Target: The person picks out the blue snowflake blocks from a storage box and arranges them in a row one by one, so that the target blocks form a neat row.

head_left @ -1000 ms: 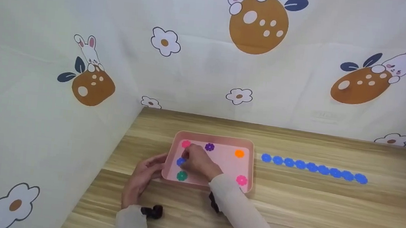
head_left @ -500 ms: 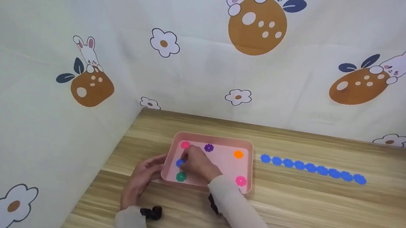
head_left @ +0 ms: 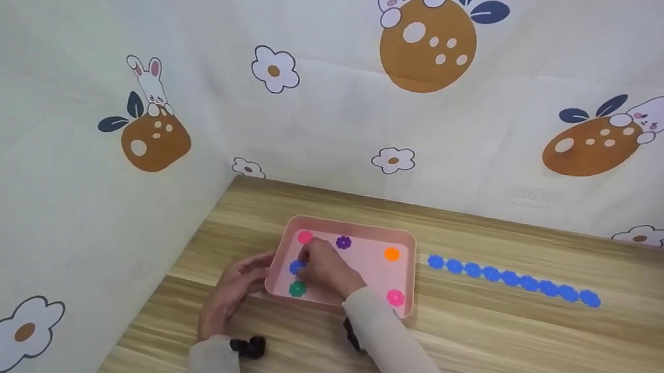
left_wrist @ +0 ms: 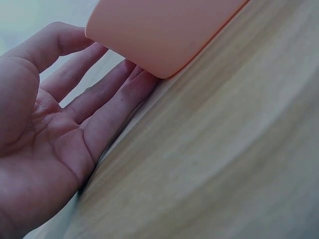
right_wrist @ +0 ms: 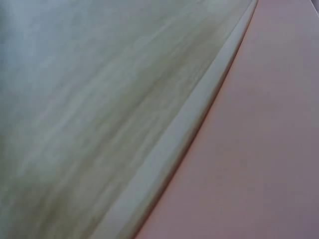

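A pink tray (head_left: 357, 306) sits on the wooden table. My left hand (head_left: 230, 292) rests beside its left end; in the left wrist view the extended fingers (left_wrist: 107, 99) touch the tray's outer wall (left_wrist: 164, 30). Inside the tray, my right hand (head_left: 327, 265) bends its fingers down and pinches a blue flower-shaped disc (head_left: 296, 267), partly covered by the fingertips. Around it lie a green disc (head_left: 297, 288), a pink disc (head_left: 305, 237), a purple disc (head_left: 343, 242), an orange disc (head_left: 392, 254) and another pink disc (head_left: 395, 297).
Right of the tray, a row of several blue flower-shaped discs (head_left: 510, 278) stretches across the table (head_left: 535, 352). A printed cloth (head_left: 327, 113) rises behind and on the left. The right wrist view holds only a pink tray surface (right_wrist: 249, 149) and tabletop (right_wrist: 99, 99).
The head view shifts slightly. Both hands, the tray and the discs keep their places.
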{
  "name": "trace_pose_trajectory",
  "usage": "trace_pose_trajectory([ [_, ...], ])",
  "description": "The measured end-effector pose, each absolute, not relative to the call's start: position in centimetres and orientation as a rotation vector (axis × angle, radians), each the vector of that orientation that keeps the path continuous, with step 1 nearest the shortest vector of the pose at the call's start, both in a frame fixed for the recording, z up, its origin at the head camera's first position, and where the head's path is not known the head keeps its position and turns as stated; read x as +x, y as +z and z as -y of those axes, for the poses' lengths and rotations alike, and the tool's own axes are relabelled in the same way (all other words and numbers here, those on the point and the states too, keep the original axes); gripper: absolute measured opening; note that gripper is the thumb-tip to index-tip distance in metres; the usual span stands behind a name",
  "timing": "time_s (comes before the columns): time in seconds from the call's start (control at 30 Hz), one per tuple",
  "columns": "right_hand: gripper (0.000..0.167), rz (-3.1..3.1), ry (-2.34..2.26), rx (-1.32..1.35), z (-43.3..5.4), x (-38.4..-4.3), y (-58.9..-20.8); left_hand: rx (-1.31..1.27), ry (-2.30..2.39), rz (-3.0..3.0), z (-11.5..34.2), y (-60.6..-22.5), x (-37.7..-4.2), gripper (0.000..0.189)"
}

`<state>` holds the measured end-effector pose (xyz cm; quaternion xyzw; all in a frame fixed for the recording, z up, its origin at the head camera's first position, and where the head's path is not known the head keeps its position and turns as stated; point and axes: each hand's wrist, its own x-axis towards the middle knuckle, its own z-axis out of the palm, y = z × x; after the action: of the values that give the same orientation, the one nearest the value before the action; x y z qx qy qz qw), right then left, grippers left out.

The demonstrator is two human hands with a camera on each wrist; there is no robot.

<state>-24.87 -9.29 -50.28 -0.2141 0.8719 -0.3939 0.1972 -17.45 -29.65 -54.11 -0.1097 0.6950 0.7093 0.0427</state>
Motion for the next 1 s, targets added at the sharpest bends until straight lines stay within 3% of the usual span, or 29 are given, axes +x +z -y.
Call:
trace_pose_trajectory([
  [1.0, 0.026, -2.493, -1.045, -0.585, 9.5, -24.3, -50.6, -0.352, 2.173, -2.126, 29.6, -54.2, -17.5, 0.043],
])
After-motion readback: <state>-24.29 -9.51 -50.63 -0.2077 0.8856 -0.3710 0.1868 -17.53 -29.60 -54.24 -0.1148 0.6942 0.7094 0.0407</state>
